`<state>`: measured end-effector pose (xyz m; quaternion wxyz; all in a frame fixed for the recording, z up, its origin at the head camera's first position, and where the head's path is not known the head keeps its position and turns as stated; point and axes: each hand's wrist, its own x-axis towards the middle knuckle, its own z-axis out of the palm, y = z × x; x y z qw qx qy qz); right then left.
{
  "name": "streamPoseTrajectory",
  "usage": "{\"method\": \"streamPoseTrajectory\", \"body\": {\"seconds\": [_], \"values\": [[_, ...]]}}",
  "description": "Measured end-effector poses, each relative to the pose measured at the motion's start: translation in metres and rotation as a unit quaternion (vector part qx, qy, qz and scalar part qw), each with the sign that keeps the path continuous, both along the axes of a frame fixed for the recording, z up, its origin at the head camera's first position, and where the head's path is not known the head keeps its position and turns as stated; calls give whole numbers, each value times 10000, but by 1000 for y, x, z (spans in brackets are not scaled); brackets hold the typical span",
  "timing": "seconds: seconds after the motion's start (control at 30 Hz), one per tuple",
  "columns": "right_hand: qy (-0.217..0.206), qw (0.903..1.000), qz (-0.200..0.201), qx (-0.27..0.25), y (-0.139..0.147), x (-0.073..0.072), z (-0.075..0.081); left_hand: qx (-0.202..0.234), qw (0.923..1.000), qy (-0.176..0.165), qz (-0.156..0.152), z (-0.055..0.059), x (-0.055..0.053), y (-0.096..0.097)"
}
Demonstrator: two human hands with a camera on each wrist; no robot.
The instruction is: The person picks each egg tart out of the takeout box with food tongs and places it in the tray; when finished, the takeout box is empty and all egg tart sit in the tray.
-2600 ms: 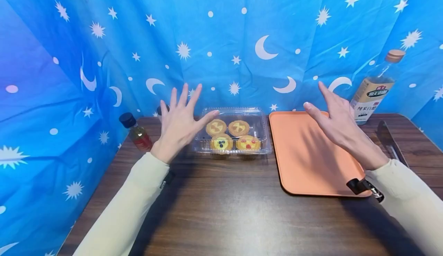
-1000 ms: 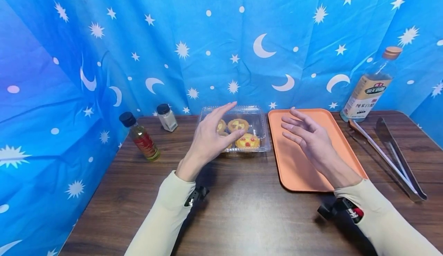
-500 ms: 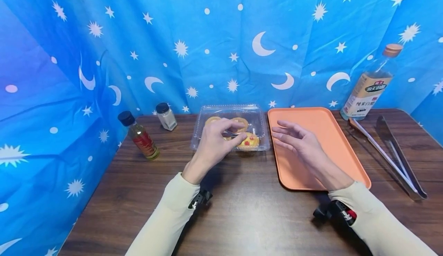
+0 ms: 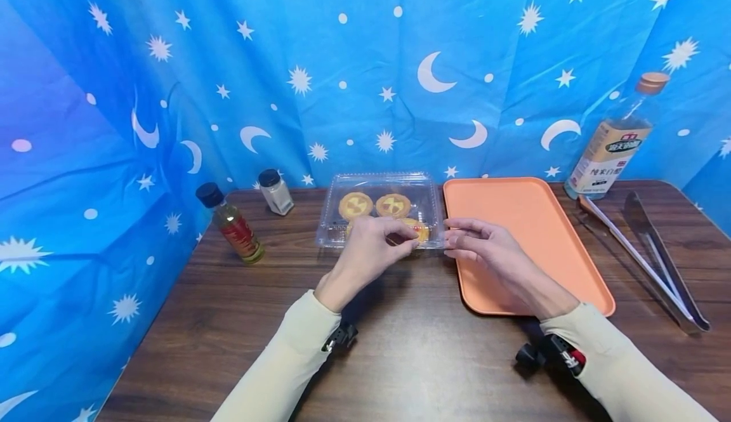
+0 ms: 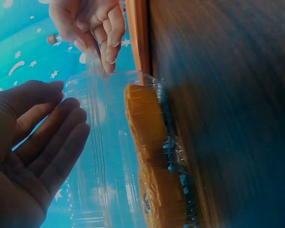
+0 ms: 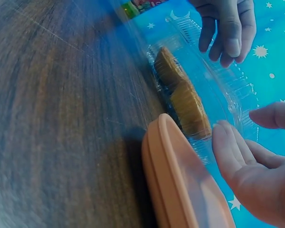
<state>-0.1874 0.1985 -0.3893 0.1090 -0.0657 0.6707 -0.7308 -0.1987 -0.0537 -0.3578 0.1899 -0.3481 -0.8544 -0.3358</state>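
Note:
In the head view a clear plastic clamshell box (image 4: 377, 183) stands on the table with several egg tarts (image 4: 356, 207) inside. My left hand (image 4: 365, 247) is over its front edge, thumb and fingers bent toward each other with a gap between. The left wrist view shows those fingers (image 5: 66, 137) beside the box's rim, holding nothing. My right hand (image 4: 491, 250) is at the front right corner of the box. In the right wrist view its fingers (image 6: 228, 147) lie close to the box's side, thumb apart; whether they touch cannot be told.
An orange tray (image 4: 531, 219) lies right of the box, under my right hand. Metal tongs (image 4: 657, 263) and a vinegar bottle (image 4: 611, 149) are farther right. At left stand a small red-labelled bottle (image 4: 238, 231) and a black-capped shaker (image 4: 276, 195). A blue starry cloth (image 4: 365, 60) hangs behind.
Both hands were spread wide and raised. They have come down and inward to the box's front edge and right corner, their fingers drawing closer together. The box has not visibly moved.

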Motion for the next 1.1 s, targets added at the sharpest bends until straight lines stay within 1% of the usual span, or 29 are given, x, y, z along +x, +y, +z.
{"method": "streamPoseTrajectory", "body": {"seconds": [0.13, 0.3, 0.47, 0.6, 0.7, 0.83, 0.97, 1.1], "values": [[-143, 9996, 222, 19, -1, -1, -2, -270, 9994, 111, 194, -2, 3, 3], [-312, 9982, 452, -259, -1, -1, -3, -657, 9964, 282, 449, -4, 7, 7], [-549, 9944, 662, -613, 1, -2, -5, -851, 9938, 462, 539, -8, 9, 12], [-721, 9914, 850, -686, 0, -3, -7, -1033, 9898, 656, 723, -10, 11, 15], [-758, 9915, 855, -630, -1, -3, -9, -1108, 9867, 796, 886, -12, 13, 18], [-719, 9927, 771, -595, -2, -3, -11, -1091, 9851, 872, 1005, -14, 15, 21], [-625, 9943, 664, -559, -4, -2, -12, -1085, 9835, 1006, 1042, -15, 15, 23], [-530, 9960, 535, -491, -7, 0, -11, -1157, 9803, 1243, 1009, -15, 15, 25]]}}
